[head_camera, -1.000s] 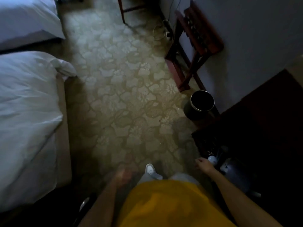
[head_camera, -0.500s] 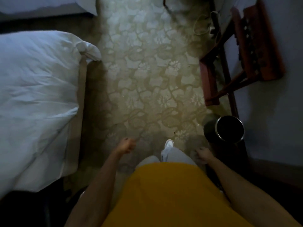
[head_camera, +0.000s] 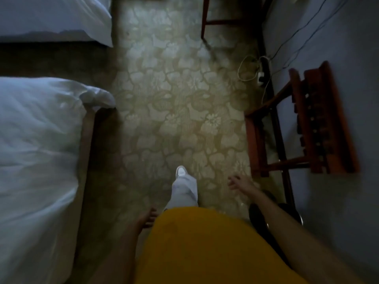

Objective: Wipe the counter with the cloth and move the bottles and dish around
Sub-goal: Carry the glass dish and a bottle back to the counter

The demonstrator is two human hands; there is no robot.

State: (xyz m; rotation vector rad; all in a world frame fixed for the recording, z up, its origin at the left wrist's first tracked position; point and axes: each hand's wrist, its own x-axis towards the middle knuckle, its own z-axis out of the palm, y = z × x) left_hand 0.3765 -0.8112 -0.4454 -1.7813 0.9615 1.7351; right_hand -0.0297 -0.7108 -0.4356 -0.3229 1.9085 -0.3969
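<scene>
No cloth, bottle, dish or counter shows in the head view. I look down at a patterned carpet in a dim room. My left hand (head_camera: 146, 219) hangs beside my yellow shirt, fingers loosely curled, holding nothing. My right hand (head_camera: 239, 182) is out in front on the right with fingers spread, empty, close to the leg of a red wooden rack (head_camera: 320, 124). One leg in pale trousers with a white shoe (head_camera: 181, 172) is stepped forward.
A white-sheeted bed (head_camera: 37, 150) fills the left, a second bed (head_camera: 53, 17) lies at the top left. The folded rack leans on the blue-grey wall at right. A dark round bin (head_camera: 258, 217) sits behind my right arm. Cables and a plug (head_camera: 260, 75) lie by the wall.
I have walked forward along the carpet: the bin slid from mid-right to behind my right arm, the dark counter corner left the view, and my left hand swung back to my side.
</scene>
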